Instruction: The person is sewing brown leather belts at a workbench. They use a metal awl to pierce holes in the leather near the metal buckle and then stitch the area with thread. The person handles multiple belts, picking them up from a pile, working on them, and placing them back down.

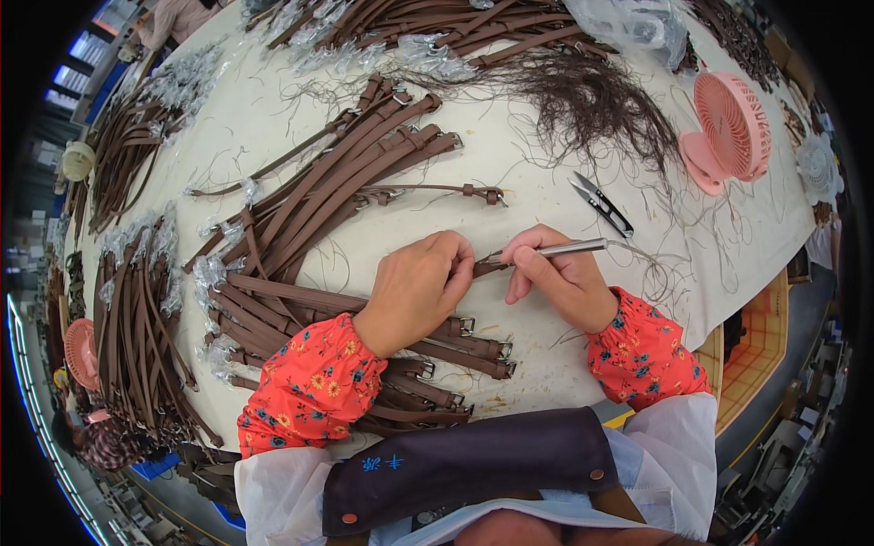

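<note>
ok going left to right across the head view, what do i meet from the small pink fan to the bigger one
Small pink fan → brown strap bundle → left hand → right hand holding a slim metal tool → larger pink desk fan

- Black-handled thread snips point(600, 201) lie on the white table point(537, 350), right of long flat brown straps point(337, 196)
- Round pink plastic fan point(728, 123) stands right of the snips
- Dark tangled threads point(592, 105) behind the snips
</note>
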A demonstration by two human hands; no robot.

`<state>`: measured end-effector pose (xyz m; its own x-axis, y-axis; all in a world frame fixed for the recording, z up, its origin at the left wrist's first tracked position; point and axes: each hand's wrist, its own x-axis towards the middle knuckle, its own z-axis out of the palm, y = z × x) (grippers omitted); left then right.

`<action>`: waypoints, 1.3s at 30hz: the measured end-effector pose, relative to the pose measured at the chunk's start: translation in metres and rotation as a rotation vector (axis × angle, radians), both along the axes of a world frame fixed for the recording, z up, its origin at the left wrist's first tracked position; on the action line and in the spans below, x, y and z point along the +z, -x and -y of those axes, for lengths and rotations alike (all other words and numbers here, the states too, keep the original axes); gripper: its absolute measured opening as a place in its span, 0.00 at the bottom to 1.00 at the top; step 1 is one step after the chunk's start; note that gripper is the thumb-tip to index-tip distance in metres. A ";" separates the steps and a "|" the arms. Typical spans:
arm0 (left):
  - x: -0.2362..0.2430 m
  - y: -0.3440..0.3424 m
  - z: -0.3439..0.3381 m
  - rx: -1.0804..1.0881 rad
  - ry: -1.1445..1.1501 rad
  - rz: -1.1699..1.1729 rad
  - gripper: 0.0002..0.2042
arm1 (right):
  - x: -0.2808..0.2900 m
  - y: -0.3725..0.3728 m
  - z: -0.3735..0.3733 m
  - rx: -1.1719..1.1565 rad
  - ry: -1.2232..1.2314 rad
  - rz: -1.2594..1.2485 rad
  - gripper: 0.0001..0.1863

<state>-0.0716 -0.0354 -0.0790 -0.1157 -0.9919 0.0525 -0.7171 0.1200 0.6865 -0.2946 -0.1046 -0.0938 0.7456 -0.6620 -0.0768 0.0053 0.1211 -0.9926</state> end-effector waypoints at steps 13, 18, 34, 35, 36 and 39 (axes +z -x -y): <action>0.013 -0.008 -0.002 -0.105 0.059 0.135 0.08 | 0.002 -0.002 0.002 -0.123 0.044 0.083 0.14; 0.006 -0.008 -0.004 -0.126 0.220 0.241 0.06 | 0.002 -0.004 0.002 -0.149 0.125 0.095 0.14; 0.008 -0.003 -0.005 -0.057 0.054 -0.081 0.07 | 0.002 0.002 0.001 -0.103 0.059 0.125 0.13; 0.004 -0.004 -0.005 -0.065 0.085 -0.070 0.06 | 0.001 0.002 0.001 -0.086 0.043 0.106 0.13; -0.001 -0.005 -0.005 -0.074 0.117 -0.058 0.06 | 0.000 0.002 0.000 -0.069 0.027 0.089 0.14; -0.003 -0.003 -0.005 -0.071 0.133 -0.038 0.04 | 0.000 0.001 0.000 -0.045 0.010 0.049 0.14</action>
